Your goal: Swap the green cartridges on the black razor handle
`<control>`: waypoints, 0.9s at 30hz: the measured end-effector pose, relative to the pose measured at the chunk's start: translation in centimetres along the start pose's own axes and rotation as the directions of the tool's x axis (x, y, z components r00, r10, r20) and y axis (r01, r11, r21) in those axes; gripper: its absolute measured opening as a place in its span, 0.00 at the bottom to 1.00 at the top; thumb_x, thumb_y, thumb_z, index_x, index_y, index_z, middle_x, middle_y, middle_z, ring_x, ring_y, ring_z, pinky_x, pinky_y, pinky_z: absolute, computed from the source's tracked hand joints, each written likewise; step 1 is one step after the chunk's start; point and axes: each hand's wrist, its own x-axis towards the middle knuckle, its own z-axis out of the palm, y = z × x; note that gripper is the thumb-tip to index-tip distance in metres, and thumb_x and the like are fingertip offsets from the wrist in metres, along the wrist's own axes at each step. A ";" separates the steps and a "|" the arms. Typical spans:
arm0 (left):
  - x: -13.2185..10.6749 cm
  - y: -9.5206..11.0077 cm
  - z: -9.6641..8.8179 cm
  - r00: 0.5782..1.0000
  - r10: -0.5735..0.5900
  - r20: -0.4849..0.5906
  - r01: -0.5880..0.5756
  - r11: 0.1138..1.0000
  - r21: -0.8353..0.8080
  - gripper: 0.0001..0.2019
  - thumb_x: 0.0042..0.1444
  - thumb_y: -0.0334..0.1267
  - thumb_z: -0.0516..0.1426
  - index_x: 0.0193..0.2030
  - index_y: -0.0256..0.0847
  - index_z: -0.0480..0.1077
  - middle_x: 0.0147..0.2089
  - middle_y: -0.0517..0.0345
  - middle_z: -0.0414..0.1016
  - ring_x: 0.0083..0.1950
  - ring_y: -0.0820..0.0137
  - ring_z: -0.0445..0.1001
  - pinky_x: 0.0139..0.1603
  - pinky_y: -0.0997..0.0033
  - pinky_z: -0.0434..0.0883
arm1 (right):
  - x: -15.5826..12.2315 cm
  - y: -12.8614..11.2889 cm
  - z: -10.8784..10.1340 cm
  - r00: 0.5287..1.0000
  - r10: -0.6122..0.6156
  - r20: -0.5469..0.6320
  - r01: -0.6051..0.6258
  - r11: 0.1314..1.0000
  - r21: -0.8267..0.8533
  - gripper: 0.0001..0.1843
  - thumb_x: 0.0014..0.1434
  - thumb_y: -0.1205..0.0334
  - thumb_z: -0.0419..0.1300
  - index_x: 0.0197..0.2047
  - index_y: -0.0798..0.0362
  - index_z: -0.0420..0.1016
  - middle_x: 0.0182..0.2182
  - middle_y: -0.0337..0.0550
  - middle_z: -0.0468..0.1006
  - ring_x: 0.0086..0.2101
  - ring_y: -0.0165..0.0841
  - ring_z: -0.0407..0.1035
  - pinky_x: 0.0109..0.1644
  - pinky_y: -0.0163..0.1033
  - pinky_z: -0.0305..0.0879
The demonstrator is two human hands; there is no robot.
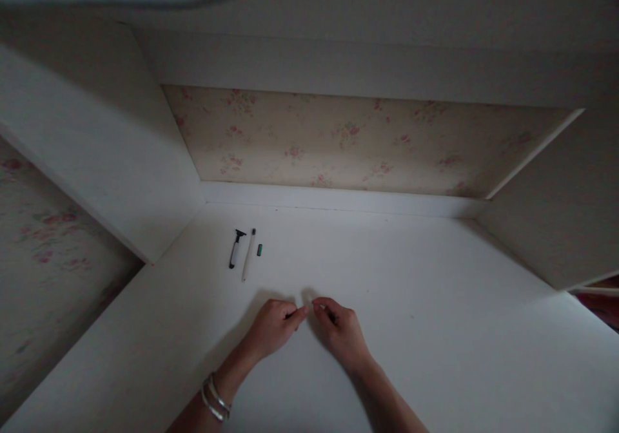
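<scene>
Pinching left grip, pinching right grip

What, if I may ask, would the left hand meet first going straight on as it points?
Most likely the right hand, since the left hand points its thumb there; depth is unclear.

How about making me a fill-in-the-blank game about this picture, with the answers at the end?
1. The shiny bracelets are on the person's ____ wrist.
2. The pale stick lies between the small green piece and the ____.
3. The wallpaper behind the white tabletop is printed with pink ____.
4. The number of things lying grouped beyond the left hand and the right hand is ____.

Missing words: left; razor; flowers; three.
</scene>
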 end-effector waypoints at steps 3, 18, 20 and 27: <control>0.0 0.0 0.0 1.000 0.002 -0.002 -0.002 1.000 0.007 0.27 0.63 0.52 0.47 0.18 0.38 0.65 0.16 0.64 0.58 0.21 0.74 0.61 0.25 0.73 0.54 | 0.0 0.0 0.0 1.000 -0.003 0.002 0.003 1.000 0.000 0.17 0.64 0.55 0.51 0.40 0.55 0.78 0.20 0.38 0.72 0.20 0.30 0.61 0.23 0.33 0.53; 0.1 -0.3 0.1 1.000 -0.015 -0.005 0.015 1.000 0.003 0.27 0.62 0.53 0.48 0.18 0.38 0.66 0.16 0.64 0.60 0.21 0.74 0.61 0.25 0.73 0.53 | 0.0 0.3 0.2 1.000 0.007 0.002 -0.007 1.000 0.003 0.16 0.64 0.56 0.52 0.40 0.55 0.78 0.20 0.37 0.72 0.20 0.30 0.62 0.23 0.32 0.52; 0.1 -0.3 0.1 1.000 -0.017 -0.004 0.017 1.000 0.002 0.27 0.62 0.53 0.47 0.18 0.38 0.66 0.16 0.64 0.60 0.21 0.74 0.62 0.25 0.73 0.53 | 0.0 0.3 0.2 1.000 -0.001 0.005 0.001 1.000 0.005 0.16 0.64 0.56 0.52 0.41 0.55 0.78 0.21 0.38 0.73 0.20 0.30 0.62 0.23 0.32 0.53; 0.0 -0.1 0.0 1.000 -0.008 -0.001 0.008 1.000 0.010 0.28 0.62 0.54 0.47 0.18 0.38 0.66 0.16 0.64 0.61 0.22 0.73 0.63 0.26 0.73 0.54 | 0.1 -0.1 0.0 1.000 -0.011 0.021 0.011 1.000 -0.011 0.15 0.64 0.57 0.51 0.40 0.54 0.78 0.22 0.38 0.74 0.21 0.31 0.64 0.24 0.32 0.54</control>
